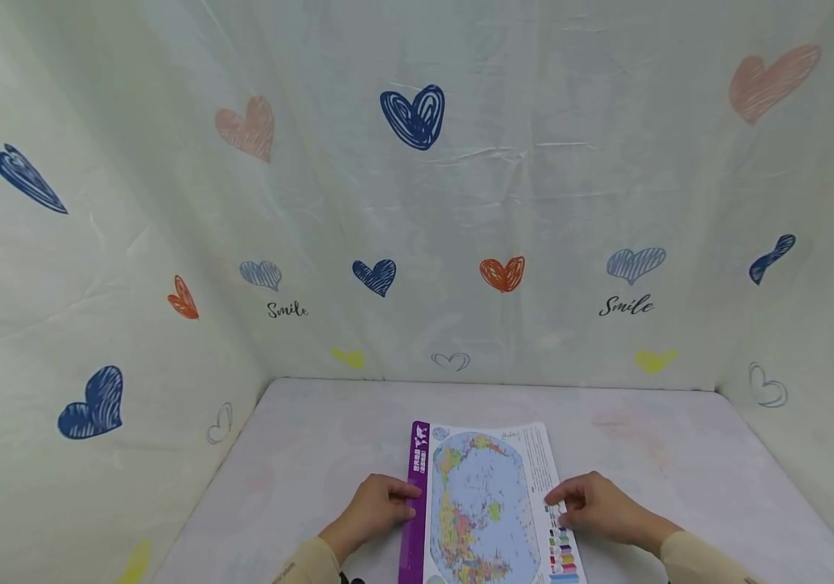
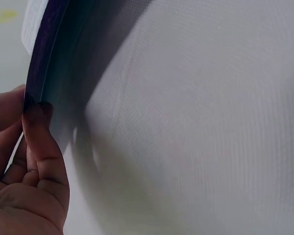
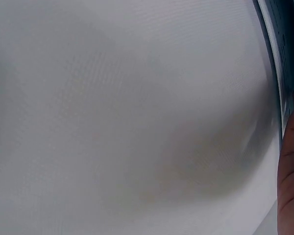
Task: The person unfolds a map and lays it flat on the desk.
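Note:
A world map sheet (image 1: 486, 503) with a purple strip along its left side is held over the table, turned so its print runs sideways. My left hand (image 1: 376, 511) pinches the purple edge between thumb and fingers. On the opposite side, my right hand (image 1: 595, 507) pinches the white margin beside the small coloured flags. In the left wrist view the left hand (image 2: 32, 161) grips the map's dark edge (image 2: 41, 54), which stands up off the tabletop. The right wrist view shows part of the right hand (image 3: 291, 171) at the map's edge (image 3: 279, 54); its fingertips are mostly hidden.
The white table (image 1: 300, 438) extends around the map and casts back soft shadows. A pale curtain (image 1: 461, 203) printed with hearts and "Smile" encloses the table at the back and both sides. A small dark object (image 1: 353, 580) shows near the left sleeve.

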A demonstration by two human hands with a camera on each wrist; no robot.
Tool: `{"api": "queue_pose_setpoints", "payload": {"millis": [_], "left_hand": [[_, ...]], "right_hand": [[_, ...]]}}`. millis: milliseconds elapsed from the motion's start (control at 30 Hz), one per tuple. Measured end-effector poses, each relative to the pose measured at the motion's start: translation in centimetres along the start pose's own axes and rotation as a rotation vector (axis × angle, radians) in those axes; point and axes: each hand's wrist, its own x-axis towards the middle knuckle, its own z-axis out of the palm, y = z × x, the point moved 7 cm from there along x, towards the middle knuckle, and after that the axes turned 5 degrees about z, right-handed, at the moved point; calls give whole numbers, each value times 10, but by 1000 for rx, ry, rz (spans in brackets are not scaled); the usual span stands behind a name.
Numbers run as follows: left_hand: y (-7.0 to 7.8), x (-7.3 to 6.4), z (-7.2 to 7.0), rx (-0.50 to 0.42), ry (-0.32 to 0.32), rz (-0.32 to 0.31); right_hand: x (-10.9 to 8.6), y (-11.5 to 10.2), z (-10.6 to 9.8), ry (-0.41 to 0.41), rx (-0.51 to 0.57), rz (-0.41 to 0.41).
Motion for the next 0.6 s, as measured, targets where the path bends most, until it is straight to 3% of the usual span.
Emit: {"api": "queue_pose_setpoints", "payload": {"millis": [167, 600], "left_hand": [[1, 1, 0, 19, -14, 23], [-6, 3, -2, 25, -38, -36]], "right_hand": [[1, -1, -1, 1, 15, 9], [3, 1, -3, 39, -12, 36]]}}
